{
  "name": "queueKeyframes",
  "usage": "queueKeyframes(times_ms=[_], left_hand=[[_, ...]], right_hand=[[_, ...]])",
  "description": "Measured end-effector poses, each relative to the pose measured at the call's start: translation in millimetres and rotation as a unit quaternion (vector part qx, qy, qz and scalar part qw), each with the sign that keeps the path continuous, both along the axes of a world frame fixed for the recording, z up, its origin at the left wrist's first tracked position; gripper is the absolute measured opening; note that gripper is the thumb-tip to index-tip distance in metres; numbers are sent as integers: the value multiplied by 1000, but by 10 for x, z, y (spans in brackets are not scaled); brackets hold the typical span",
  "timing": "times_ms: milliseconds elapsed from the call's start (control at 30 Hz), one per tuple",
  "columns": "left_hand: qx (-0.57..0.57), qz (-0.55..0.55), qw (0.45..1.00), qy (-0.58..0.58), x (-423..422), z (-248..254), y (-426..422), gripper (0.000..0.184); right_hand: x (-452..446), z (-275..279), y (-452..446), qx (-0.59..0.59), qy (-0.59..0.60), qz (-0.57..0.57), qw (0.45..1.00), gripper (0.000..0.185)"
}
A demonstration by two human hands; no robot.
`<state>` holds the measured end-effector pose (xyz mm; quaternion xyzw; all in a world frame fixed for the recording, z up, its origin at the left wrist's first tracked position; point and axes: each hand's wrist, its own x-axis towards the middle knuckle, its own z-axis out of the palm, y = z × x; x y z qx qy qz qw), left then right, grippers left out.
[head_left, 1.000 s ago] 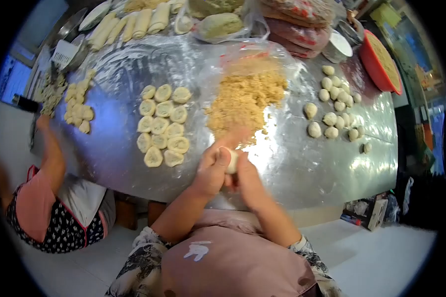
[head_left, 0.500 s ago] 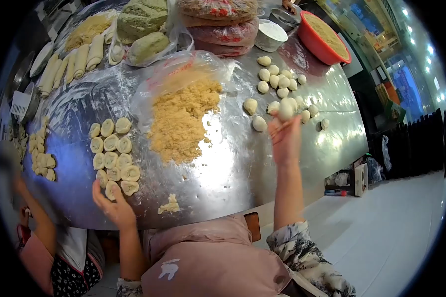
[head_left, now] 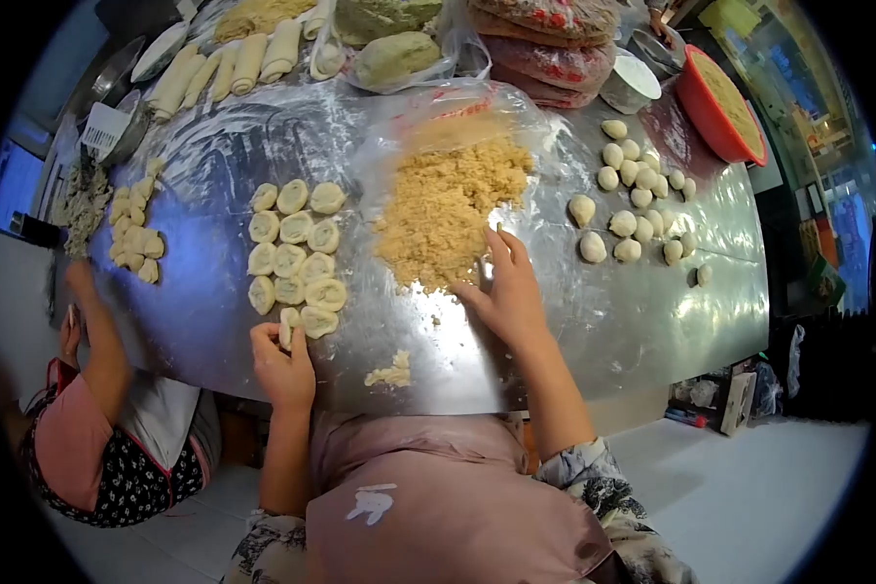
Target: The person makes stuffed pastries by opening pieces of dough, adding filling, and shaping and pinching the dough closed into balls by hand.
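My left hand [head_left: 284, 370] pinches a flattened dough piece [head_left: 289, 327] between thumb and fingers, at the near end of a block of dough pieces [head_left: 295, 229] laid out in rows. Their tops look dimpled or coiled. My right hand [head_left: 511, 292] is open, thumb and fingers spread, at the near right edge of a heap of yellow, crumbly filling [head_left: 448, 200]. A clear plastic bag [head_left: 457, 105] lies over the far side of that heap. Round filled-looking dough balls [head_left: 642, 175] sit scattered farther right.
Dough rolls [head_left: 248, 63], bagged green dough [head_left: 396, 60] and stacked bags [head_left: 550, 63] line the back of the metal table [head_left: 477, 365]. A red basin [head_left: 720, 107] and white bowl [head_left: 633, 80] stand back right. Dough scraps [head_left: 389, 371] lie near the front; another person's arm [head_left: 102, 331] is at left.
My right hand has moved left from the dough balls to the filling's edge, leaving a ball behind. My left fingers have closed on the nearest dough piece. The view has turned, shifting the table contents rightward.
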<state>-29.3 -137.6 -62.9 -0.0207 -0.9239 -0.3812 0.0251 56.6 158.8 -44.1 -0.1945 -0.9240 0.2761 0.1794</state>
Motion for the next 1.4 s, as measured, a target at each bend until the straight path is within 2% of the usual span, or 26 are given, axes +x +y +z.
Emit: queueKeyframes(times_ms=[33,67,133,200,300,333,367,400,533,633,733,833,933,1033,1067,1167,1200,1300,1333,1400], left_hand=[[50,10,998,-24,6,-40,-15,27],[101,21,994,-48,8,-61,-17,27],[292,37,951,-90,12,-37,11,32],[439,32,882,-170,5,77,44,36],[571,-34,758,-313,-1,371,109,38],[600,-67,722,-338,0,388,145,38],[626,-102,683,-362,-4,396,178,37],[666,-113,618,-402,-12,378,215,33],[592,-98,672,-433,55,456,576,26],[551,-120,677,-472,97,591,733,26],[535,-134,671,-495,140,651,811,26],[535,-141,676,-487,174,666,883,27],[558,-142,644,-504,185,500,953,29],[560,-126,635,-518,206,335,1104,31],[561,-111,636,-518,228,260,1152,32],[609,-104,583,-528,290,20,1323,37],[627,-129,570,-515,294,201,1399,40],[669,-187,534,-481,297,195,1494,41],[643,-159,565,-491,304,184,1504,38],[626,-143,593,-486,312,252,1492,35]], right_hand=[[-59,-74,-12,27,16,-3,999,56],[-103,-132,-17,-20,-9,-11,1000,47],[-85,-235,-39,-32,-37,-27,998,38],[-23,-139,-68,-22,-82,-52,995,28],[183,-34,-28,-245,-58,-87,964,29],[226,94,-7,-228,-120,-76,963,38],[282,87,11,-217,-122,-82,965,41],[333,80,29,-205,-124,-88,967,44],[360,287,57,-142,-120,-31,982,53],[281,201,31,-21,-105,26,994,44],[216,41,58,-16,-164,44,985,32],[193,167,-6,-92,-81,-9,992,25],[164,303,-18,-242,-26,-51,969,24],[166,167,50,-170,-76,-51,981,25],[167,152,42,-213,-62,-42,974,24],[156,175,-102,-392,13,-24,919,22],[143,207,-156,-416,36,-7,909,22],[83,426,-390,-310,28,16,950,18],[93,322,-415,-216,44,26,975,22],[98,421,-456,-174,10,35,984,24]])
